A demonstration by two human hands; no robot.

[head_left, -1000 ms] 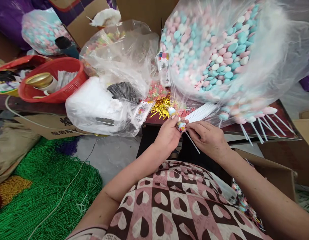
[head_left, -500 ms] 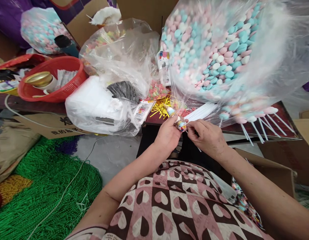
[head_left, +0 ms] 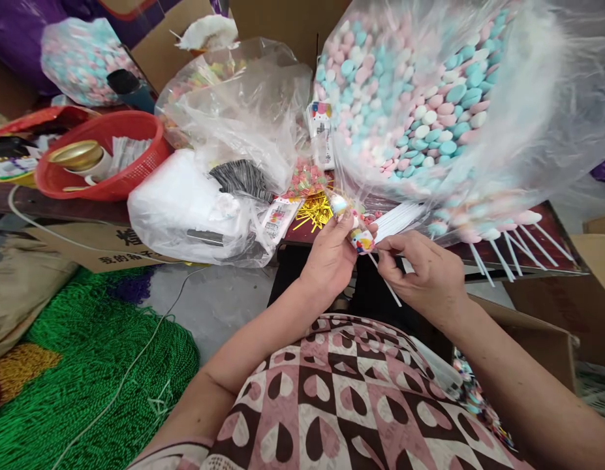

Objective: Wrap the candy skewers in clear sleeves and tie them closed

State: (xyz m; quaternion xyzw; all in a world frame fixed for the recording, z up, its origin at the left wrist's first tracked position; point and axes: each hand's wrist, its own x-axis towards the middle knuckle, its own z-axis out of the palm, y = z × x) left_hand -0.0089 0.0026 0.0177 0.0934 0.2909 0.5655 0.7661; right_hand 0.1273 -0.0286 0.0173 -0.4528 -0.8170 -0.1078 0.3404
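Note:
My left hand [head_left: 329,261] is wrapped round a wrapped marshmallow stick [head_left: 363,242], its clear bag bearing a colourful printed label. The bare white end of the stick slants down to the right below the bag. Beside the bag's lower end, my right hand [head_left: 422,267] is closed in a pinch; what lies between those fingertips is too small to make out. Gold twist ties [head_left: 314,212] lie just beyond my left hand. Loose white sticks [head_left: 400,219] lie behind my right hand, and several marshmallows on sticks [head_left: 493,232] rest at the table's right edge.
A large clear bag of pink, blue and white marshmallows [head_left: 424,130] fills the back right. Further left are a bag of coloured sweets [head_left: 243,98], a bag of white packaging [head_left: 175,202] and a red basket [head_left: 155,153]. Green beaded strings [head_left: 111,378] cover the floor at left.
My right hand has shifted slightly right and down. The wrapped stick has turned a little, so its label and more of the white stick below the bag show.

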